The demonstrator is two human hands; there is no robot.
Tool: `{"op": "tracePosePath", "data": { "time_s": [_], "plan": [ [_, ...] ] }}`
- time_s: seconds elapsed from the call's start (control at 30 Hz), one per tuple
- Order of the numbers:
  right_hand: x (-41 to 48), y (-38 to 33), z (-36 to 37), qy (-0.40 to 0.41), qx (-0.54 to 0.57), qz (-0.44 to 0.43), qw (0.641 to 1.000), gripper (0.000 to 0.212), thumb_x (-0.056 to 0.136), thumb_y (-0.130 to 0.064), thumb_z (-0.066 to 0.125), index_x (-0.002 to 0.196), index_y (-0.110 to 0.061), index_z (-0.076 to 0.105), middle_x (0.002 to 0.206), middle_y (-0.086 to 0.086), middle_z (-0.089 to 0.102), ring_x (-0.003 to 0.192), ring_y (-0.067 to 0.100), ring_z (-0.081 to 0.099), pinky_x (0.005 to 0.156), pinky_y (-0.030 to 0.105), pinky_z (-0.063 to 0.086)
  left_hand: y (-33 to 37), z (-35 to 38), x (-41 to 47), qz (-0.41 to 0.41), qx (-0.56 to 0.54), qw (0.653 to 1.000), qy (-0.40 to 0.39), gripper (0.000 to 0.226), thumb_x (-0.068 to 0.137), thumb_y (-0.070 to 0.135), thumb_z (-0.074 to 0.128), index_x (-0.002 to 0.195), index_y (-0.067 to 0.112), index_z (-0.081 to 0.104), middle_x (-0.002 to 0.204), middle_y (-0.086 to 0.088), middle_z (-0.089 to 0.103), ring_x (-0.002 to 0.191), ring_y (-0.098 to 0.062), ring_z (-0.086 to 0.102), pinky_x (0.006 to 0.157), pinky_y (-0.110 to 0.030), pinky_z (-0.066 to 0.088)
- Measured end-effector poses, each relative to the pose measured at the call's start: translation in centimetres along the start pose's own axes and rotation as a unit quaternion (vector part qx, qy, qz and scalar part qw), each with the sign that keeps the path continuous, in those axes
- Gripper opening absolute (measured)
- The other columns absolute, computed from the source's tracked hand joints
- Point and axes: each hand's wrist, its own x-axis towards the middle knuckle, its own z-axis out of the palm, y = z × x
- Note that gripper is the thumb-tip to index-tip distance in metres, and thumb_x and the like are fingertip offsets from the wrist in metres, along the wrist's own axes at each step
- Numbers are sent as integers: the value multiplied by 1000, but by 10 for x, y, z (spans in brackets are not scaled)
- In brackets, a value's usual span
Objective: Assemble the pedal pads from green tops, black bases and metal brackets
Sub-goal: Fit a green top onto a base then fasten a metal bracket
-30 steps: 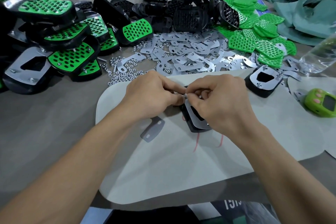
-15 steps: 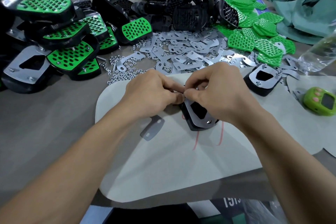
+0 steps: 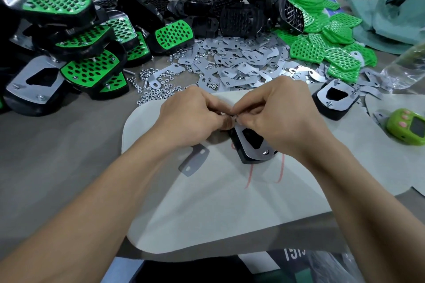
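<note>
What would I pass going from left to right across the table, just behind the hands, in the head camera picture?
A stack of finished pedal pads → loose nuts → a heap of metal brackets → a pile of green tops → a plastic bottle.

Bright, even overhead light; wide-angle bend at the margins.
Soft shadows lie under the left hand (image 3: pixel 193 119), the right hand (image 3: pixel 282 117) and the loose bracket (image 3: pixel 194 163) on the mat (image 3: pixel 230 213). White glare streaks the finished pads (image 3: pixel 57 4) at the worktop's (image 3: pixel 57 145) far left corner and glints on the bracket heap (image 3: pixel 241 62). The pedal pad (image 3: pixel 253 149) at the fingers (image 3: pixel 226 123) is crisp; the bottle (image 3: pixel 407 66) at the right edge is smeared, and the forearms (image 3: pixel 92 225) balloon toward the near edge.
</note>
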Motion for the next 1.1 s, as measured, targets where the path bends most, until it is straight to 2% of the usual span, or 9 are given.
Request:
{"op": "tracePosePath", "data": {
  "time_s": [0.07, 0.13, 0.27, 0.4, 0.63, 0.8, 0.9, 1.0, 1.1],
  "plan": [
    [1, 0, 0, -3, -3, 6, 1000, 28, 74, -7, 76, 71, -35, 78, 70, -25, 68, 69, 5, 67, 65, 22, 53, -1, 0, 1, -3, -5, 1000, -6, 25, 74, 51, 82, 78, 71, 68, 68, 32, 68, 75, 9, 60, 63, -25, 39],
    [3, 0, 0, -12, -11, 0, 1000, 26, 73, -9, 77, 74, -34, 81, 70, -25, 68, 70, 3, 67, 66, 20, 52, -1, -1, 1, -3, -8, 1000, -12, 23, 74, 52, 82, 79, 69, 69, 67, 31, 68, 74, 8, 60, 63, -26, 38],
    [4, 2, -2, -26, -35, -29, 999, 23, 73, -14, 79, 78, -36, 82, 71, -27, 69, 74, -1, 65, 68, 16, 49, 0, -2, 0, 3, -6, 1000, -15, 29, 74, 51, 81, 75, 75, 64, 69, 31, 69, 76, 6, 62, 65, -27, 40],
    [4, 4, -2, -19, -66, -64, 996, 20, 73, -19, 80, 79, -38, 81, 70, -19, 71, 74, 5, 63, 71, 19, 47, 0, -2, 0, 7, -2, 1000, -13, 32, 74, 51, 80, 72, 76, 62, 68, 31, 68, 72, 9, 59, 62, -26, 38],
    [8, 8, -1, -21, -45, -41, 998, 9, 71, -28, 86, 70, -34, 79, 64, -23, 68, 67, -3, 62, 61, 11, 46, -2, 0, 0, -2, -17, 1000, -10, 19, 73, 52, 82, 81, 66, 71, 67, 33, 68, 76, 5, 61, 64, -26, 40],
    [8, 10, 0, -13, -63, -57, 996, 9, 74, -37, 85, 70, -33, 79, 60, -14, 68, 69, 6, 60, 67, 19, 45, -1, -1, 0, -2, -17, 1000, -14, 25, 73, 53, 82, 84, 71, 68, 70, 30, 70, 78, 3, 63, 63, -27, 44],
    [5, 12, 1, -9, -60, -72, 996, 14, 77, -44, 82, 72, -32, 78, 56, -11, 64, 64, 9, 56, 63, 22, 44, -1, -1, 0, -4, -15, 1000, -11, 24, 73, 52, 82, 81, 70, 69, 70, 32, 69, 78, 4, 62, 63, -26, 41],
    [-2, 16, 4, 18, -42, -90, 995, 26, 81, -49, 72, 72, -26, 77, 57, -4, 60, 59, 17, 50, 55, 29, 39, 0, -1, 0, 0, -8, 1000, -8, 23, 73, 52, 81, 77, 70, 68, 68, 31, 69, 75, 4, 62, 61, -25, 40],
    [-6, 19, 6, 32, -52, -90, 994, 29, 86, -44, 60, 74, -22, 75, 62, 3, 64, 63, 20, 53, 61, 34, 40, -1, -1, 1, 2, -9, 1000, -6, 23, 75, 51, 82, 76, 70, 68, 64, 30, 67, 72, 3, 60, 60, -26, 38]
  ]
}}
